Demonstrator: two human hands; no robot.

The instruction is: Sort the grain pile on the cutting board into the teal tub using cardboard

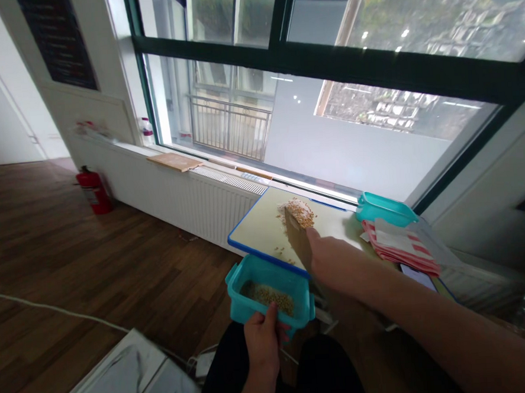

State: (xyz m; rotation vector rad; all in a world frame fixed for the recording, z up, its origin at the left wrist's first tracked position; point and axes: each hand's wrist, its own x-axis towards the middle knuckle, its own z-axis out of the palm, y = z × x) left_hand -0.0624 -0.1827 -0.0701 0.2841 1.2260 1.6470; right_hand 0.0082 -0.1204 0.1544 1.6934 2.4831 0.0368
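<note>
My left hand [261,339] is closed on the near rim of a teal plastic tub [238,305], thumb over the edge. Small yellowish grains [273,296] lie in the tub. It sits just below the front edge of a pale board with blue edging [255,220]. In my right hand [333,260] is a flat brown blade-shaped piece [297,245], its lower edge at the board; its material is unclear. Past its tip lies a heap of tan grains and whitish bits [299,211]. A few loose grains [284,253] are scattered closer to the tub.
Right of the board stand a second teal tub [385,210] and folded red-and-white cloths [401,247]. A radiator [218,205] runs under the window. A thin wooden board [175,161] lies on the sill. A fire extinguisher [94,192] and a cable [51,307] are on the floor.
</note>
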